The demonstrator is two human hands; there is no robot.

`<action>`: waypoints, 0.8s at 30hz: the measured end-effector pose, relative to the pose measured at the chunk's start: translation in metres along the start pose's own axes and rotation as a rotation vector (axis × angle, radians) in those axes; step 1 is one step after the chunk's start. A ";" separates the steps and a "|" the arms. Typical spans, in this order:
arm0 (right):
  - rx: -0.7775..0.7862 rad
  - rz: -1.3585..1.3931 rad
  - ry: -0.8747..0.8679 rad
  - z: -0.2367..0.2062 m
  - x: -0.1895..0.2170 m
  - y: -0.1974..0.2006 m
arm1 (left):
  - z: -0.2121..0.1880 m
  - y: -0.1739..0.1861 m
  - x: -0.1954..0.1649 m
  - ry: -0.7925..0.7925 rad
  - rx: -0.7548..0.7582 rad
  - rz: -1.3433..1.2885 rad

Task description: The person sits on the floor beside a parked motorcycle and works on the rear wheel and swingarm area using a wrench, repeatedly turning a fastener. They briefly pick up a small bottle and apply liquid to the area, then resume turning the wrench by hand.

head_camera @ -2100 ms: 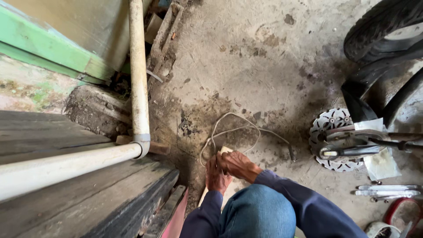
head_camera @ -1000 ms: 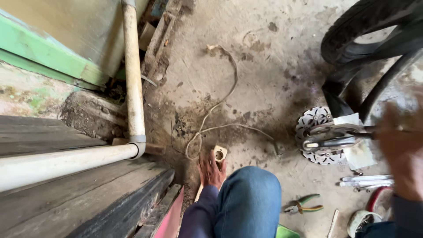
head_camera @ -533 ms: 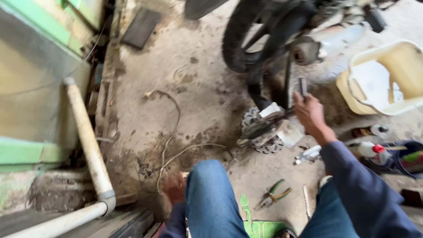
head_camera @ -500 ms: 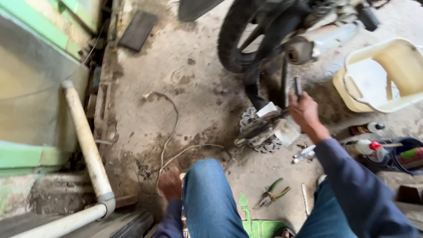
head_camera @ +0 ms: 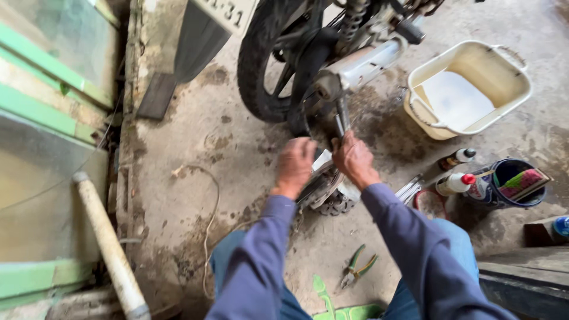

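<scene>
The dirty concrete floor carries a cream tub, green-handled pliers, a loose wire, two bottles and a motorcycle tyre.

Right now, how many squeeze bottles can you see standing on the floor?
2, both right of the right hand: a dark bottle with a white cap below the cream tub, and a white bottle with a red cap beside the blue bucket. Others may be hidden.

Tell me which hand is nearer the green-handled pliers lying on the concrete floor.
Right. The right hand is up by the motorcycle's metal parts, roughly straight above the green-handled pliers in the picture; the left hand is beside it, farther to the left.
</scene>
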State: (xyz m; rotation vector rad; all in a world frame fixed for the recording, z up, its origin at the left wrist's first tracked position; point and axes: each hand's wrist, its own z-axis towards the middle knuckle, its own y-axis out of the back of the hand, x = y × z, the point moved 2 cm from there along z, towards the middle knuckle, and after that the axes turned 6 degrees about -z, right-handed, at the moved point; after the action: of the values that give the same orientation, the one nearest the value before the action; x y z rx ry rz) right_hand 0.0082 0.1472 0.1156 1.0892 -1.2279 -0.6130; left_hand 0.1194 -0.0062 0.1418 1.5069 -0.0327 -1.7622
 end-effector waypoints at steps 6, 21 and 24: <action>0.022 0.064 0.044 0.021 -0.039 -0.024 | 0.036 -0.091 -0.055 -0.203 0.191 0.096; -0.062 0.039 0.109 0.005 -0.046 -0.032 | 0.038 -0.093 -0.071 0.152 0.494 0.252; -0.020 0.022 0.095 0.000 -0.042 -0.029 | 0.034 -0.094 -0.062 0.115 0.474 0.233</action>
State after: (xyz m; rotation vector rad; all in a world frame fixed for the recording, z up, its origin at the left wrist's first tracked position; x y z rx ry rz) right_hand 0.0018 0.1721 0.0713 1.0746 -1.1480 -0.5497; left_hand 0.0381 0.0774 0.1555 1.8486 -0.5795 -1.5410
